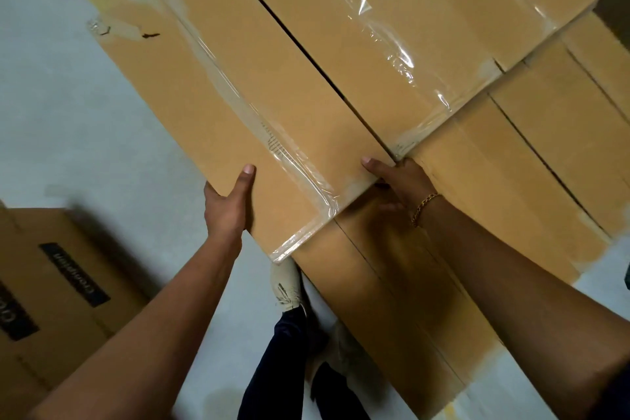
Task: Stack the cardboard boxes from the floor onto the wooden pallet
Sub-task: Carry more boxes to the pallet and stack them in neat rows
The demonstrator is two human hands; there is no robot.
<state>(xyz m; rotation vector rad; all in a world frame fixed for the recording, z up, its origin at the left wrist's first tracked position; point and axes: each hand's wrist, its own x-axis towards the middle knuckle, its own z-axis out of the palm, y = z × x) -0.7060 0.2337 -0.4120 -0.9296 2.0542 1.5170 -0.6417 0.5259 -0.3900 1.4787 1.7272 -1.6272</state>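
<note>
Gripping the near edge of a cardboard box (272, 113), the left hand (228, 201) is seen with its thumb laid flat on the top face, while its fingers are hidden under the edge. The near corner is held by the right hand (399, 181), thumb on top and fingers curled below, mostly out of sight; a bracelet (424, 208) is worn at that wrist. Clear tape (238, 92) is run along the held box between the two grips. Beyond the right hand, a second box (375, 27) is set just beside it, a dark gap between them, its far end cut off by the frame. Under the right grip, lower boxes (511, 154) are partly covered, and what they stand on cannot be made out. Below the left grip a shoe (286, 283) is seen on the floor (68, 113). Left of that grip, a blurred box with a label (51, 283) is cut off, its print unreadable.
</note>
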